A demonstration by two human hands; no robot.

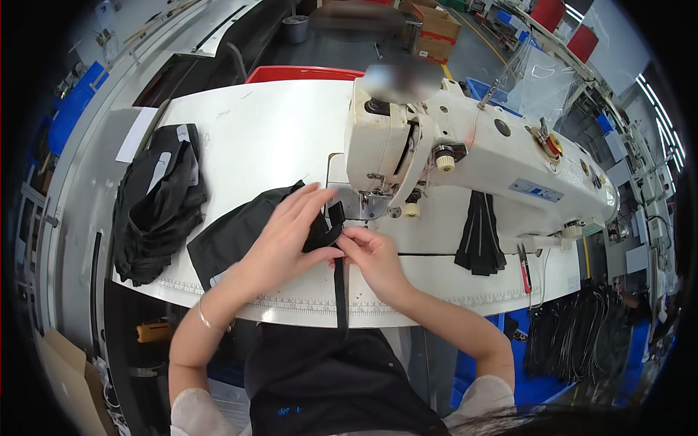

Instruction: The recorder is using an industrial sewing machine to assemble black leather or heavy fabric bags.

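A folded black fabric piece (229, 232) lies on the white sewing table, left of the needle area. My left hand (287, 229) rests over its right end, fingers stretched out and thumb apart. Close beside that thumb, my right hand (369, 258) pinches a narrow black strip (341, 291) at the fabric's edge. This strip hangs down over the table's front edge toward my apron. Just beyond both hands stands the white sewing machine (465, 145), its presser foot (373, 200) near the fabric. The exact grip point is partly hidden by my fingers.
A pile of black fabric pieces (160, 203) sits on the left. Right of the machine head lie black strips (480, 236) and red-handled snips (525, 270). A printed ruler (443, 299) runs along the front edge. Many black strips (582, 330) hang at lower right.
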